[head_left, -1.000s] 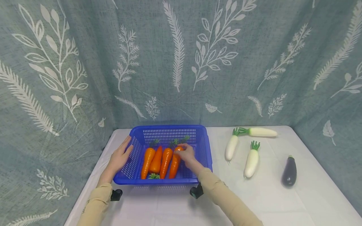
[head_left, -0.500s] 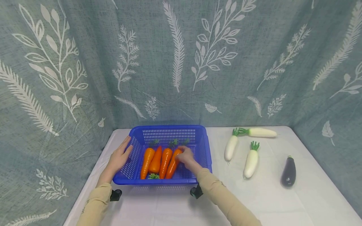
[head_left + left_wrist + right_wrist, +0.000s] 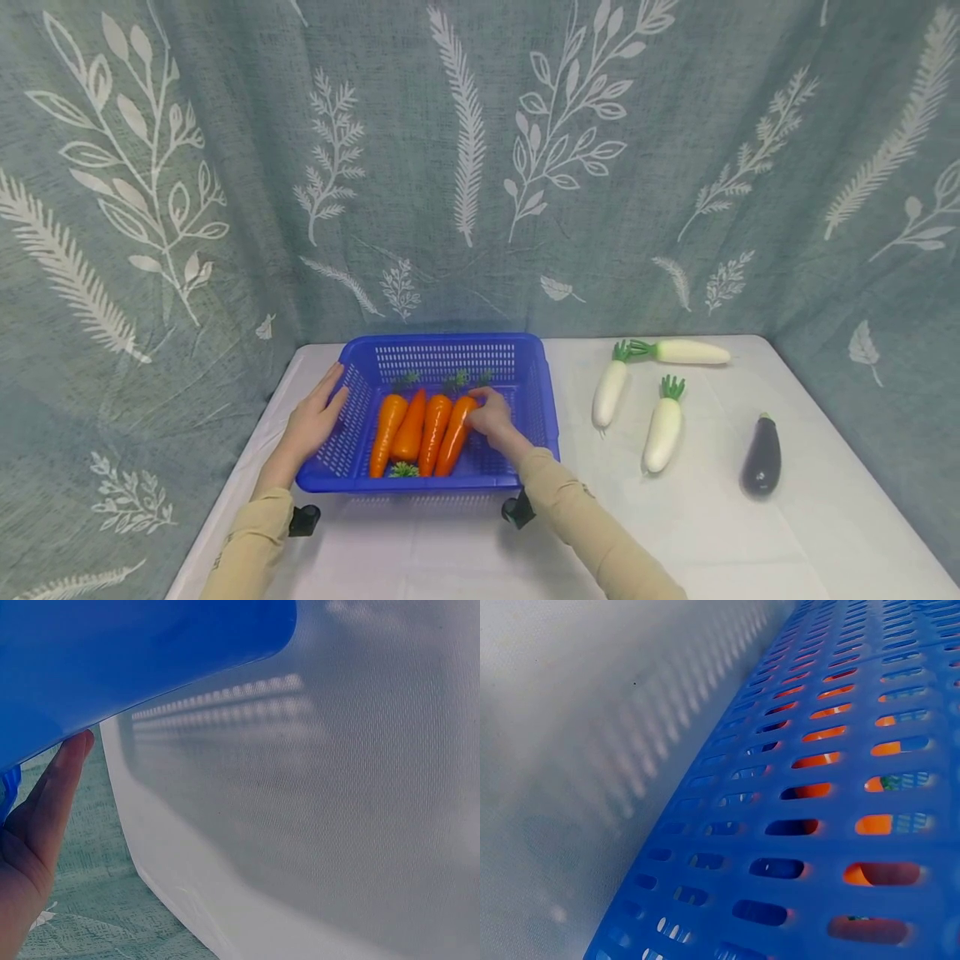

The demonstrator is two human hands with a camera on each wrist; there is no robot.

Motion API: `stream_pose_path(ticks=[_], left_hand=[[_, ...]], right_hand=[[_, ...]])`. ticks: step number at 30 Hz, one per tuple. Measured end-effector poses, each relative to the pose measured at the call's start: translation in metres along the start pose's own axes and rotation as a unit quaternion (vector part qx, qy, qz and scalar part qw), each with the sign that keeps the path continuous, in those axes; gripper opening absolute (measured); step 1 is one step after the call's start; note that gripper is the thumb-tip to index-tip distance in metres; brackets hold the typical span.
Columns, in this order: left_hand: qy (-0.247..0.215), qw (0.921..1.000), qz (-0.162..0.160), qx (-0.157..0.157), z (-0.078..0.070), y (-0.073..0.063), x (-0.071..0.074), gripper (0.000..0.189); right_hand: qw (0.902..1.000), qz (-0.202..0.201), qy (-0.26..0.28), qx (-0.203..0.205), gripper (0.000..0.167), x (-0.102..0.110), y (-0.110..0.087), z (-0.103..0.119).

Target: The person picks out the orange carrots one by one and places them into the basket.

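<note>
A blue slotted plastic basket (image 3: pixel 450 482) stands on the white-covered table. Several orange carrots lie side by side in it, one turned with its leaves toward the near wall. At the basket's left side, my left hand (image 3: pixel 311 423) rests its straight fingers against the rim; in the left wrist view that hand (image 3: pixel 36 836) touches the basket's edge (image 3: pixel 142 645). My right hand (image 3: pixel 497 418) reaches inside and pinches the rightmost carrot (image 3: pixel 453 446) near its thick upper end. The right wrist view holds the basket wall (image 3: pixel 821 844), with orange showing through the slots; the right hand's grip is hidden there.
To the right of the basket lie three white radishes with green tops: one (image 3: pixel 611 396) nearest it, one (image 3: pixel 663 433) closer to me, one (image 3: pixel 692 352) at the back. An eggplant (image 3: pixel 762 458) lies farther right. A green leaf-patterned curtain (image 3: pixel 420 208) hangs behind.
The rightmost carrot's lower end has shifted left, closer to the carrot beside it, with my right hand on its upper end. My left hand has stayed at the basket's rim.
</note>
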State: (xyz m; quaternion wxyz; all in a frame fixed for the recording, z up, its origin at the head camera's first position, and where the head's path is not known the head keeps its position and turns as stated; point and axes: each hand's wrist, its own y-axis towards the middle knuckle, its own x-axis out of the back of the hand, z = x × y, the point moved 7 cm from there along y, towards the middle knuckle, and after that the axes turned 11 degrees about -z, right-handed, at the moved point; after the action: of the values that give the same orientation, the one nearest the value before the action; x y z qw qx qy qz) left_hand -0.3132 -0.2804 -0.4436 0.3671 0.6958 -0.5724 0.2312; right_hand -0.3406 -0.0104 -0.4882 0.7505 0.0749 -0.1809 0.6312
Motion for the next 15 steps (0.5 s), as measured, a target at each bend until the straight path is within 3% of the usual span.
stream_pose_path(ticks=[10,15], left_hand=[[0.003,0.9999,0.008,0.006,0.0021,-0.0001,-0.0001,0.058],[-0.016,0.9998,-0.013,-0.004,0.0027,-0.0012,-0.0002,0.061]], right_hand=[[0.9998,0.013,0.007,-0.012,0.052,-0.0026,0.0003,-0.0026],[0.9997,0.013,0.010,-0.020,0.046,-0.0025,0.0007,-0.0032]])
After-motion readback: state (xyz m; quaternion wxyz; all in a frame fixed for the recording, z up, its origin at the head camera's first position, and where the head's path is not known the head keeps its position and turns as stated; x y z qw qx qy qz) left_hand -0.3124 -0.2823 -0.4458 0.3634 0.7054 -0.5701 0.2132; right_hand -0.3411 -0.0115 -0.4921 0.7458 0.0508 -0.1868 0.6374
